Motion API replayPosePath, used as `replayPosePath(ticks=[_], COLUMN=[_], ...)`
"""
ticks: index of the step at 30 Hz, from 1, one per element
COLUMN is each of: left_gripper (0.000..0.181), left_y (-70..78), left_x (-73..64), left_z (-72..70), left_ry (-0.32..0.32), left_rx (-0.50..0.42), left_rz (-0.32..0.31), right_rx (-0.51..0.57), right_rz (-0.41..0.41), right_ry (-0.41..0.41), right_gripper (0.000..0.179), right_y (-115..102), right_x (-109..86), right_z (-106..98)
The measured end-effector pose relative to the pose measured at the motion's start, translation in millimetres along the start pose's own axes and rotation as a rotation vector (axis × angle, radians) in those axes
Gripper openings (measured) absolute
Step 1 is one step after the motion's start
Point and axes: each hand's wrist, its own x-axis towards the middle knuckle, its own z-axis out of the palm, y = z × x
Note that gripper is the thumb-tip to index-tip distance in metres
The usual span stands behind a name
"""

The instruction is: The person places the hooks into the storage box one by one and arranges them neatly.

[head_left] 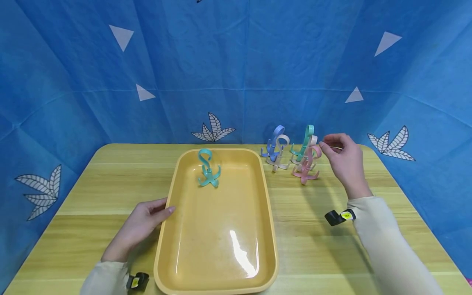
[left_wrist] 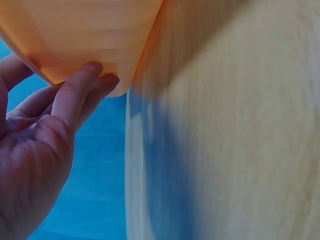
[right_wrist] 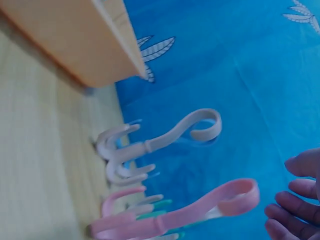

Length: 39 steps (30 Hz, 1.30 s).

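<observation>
My left hand [head_left: 141, 225] grips the left rim of a yellow plastic tray [head_left: 271, 221], thumb over the edge, fingers [left_wrist: 75, 92] against the outer wall. Inside the tray, near its far end, stands a teal claw hook [head_left: 209, 177] with a curled top. My right hand [head_left: 346, 162] is just right of a pink claw hook [head_left: 304, 171], holding nothing. In the right wrist view its loosely bent fingers [right_wrist: 295, 207] are apart from the pink hook's curl [right_wrist: 247, 197]. Behind and left of the pink one stand a green hook [head_left: 305, 145] and a partly hidden white one [head_left: 313, 141].
Left of these stand another white hook [head_left: 279, 155] and a blue hook [head_left: 271, 151], close to the tray's far right corner. The wooden table [head_left: 110, 184] ends at a blue cloth backdrop [head_left: 206, 61] printed with leaves and triangles.
</observation>
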Motion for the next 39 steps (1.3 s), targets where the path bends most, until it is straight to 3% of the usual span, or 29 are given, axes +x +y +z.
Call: replayPosePath(ticks=[8, 18, 25, 39], left_gripper=[0.054, 0.056, 0.056, 0.054], left_y=[-1.6, -2.8, -1.9, -2.4], left_x=[-0.1, 2.3, 2.1, 1.5], left_z=[0.0, -0.3, -1.1, -0.3], left_ry=[0.004, 0.017, 0.014, 0.019], left_rx=[0.007, 0.073, 0.053, 0.031], left_rz=[0.005, 0.003, -0.002, -0.002], right_rx=[0.036, 0.0, -0.039, -0.036], right_rz=[0.041, -0.048, 0.02, -0.015], right_ry=[-0.054, -0.032, -0.043, -0.037], right_gripper=[0.042, 0.035, 0.035, 0.031], right_y=[18, 21, 25, 25], right_x=[-6.2, -5.0, -6.4, -3.2], right_z=[11, 18, 21, 17])
